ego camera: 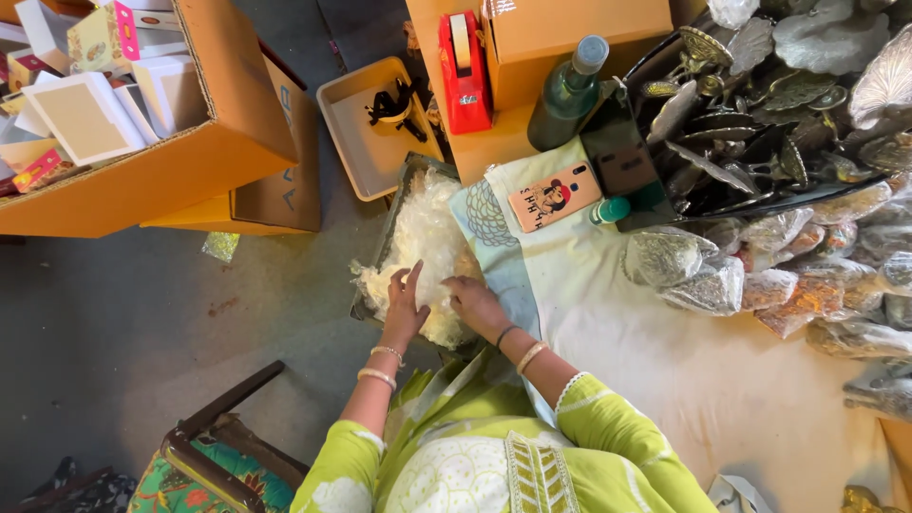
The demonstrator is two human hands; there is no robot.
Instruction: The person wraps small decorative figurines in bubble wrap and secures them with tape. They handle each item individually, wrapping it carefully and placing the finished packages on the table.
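**Both hands in the tray of white shredded filling**

At the edge of the cloth-covered worktop (665,380), seen from the head camera, a shallow dark tray (385,242) holds a loose heap of white shredded filling (423,237). Both hands are down in the near end of that heap. The left hand (407,306) lies on the shreds with its fingers (414,275) spread and fairly straight, pressing or raking more than gripping. The right hand (472,302) is curled, knuckles up, fingertips sunk into the shreds; it looks closed around a small clump, though the picture does not show how much it has hold of.

The step in hand looks like gathering or pulling apart a portion of filling. To lift a portion cleanly, the hands would need to close together under the clump and raise it without dragging shreds over the tray's rim.

Just beyond the tray lie a phone in a pink case (554,197), a green glass bottle (568,93) and a red tape dispenser (464,71). To the right are wrapped silver pieces (708,275) and leaf-shaped metal dishes (760,104). A cardboard box of small white cartons (114,104) stands to the left.
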